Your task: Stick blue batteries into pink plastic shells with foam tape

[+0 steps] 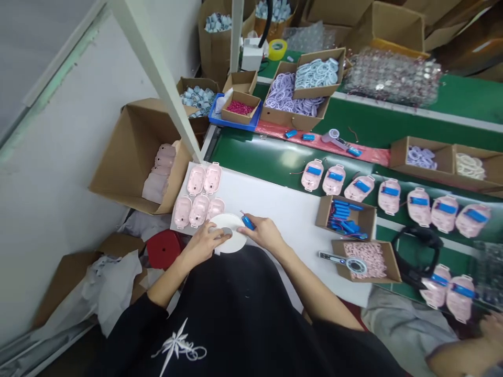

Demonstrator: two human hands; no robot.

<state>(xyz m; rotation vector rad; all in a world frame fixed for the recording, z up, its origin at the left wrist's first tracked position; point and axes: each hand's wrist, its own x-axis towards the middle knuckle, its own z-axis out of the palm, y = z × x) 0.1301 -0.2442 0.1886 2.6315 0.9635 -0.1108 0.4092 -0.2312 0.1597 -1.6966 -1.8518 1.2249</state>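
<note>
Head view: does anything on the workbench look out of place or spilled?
A few blue battery packs lie loose on the pink strip along the green belt. That looks odd because the other packs are gathered in a cardboard box further along. Nothing looks damaged.

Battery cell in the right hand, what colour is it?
The battery cell is blue, as the head view shows.

Pink plastic housings (389, 196) with blue strips lie in a row on the green conveyor belt (393, 118) at right. Cardboard trays of lilac rings (283, 94) and white rings (317, 73) sit at upper middle, and a red stool (163, 248) stands at lower left.
</note>
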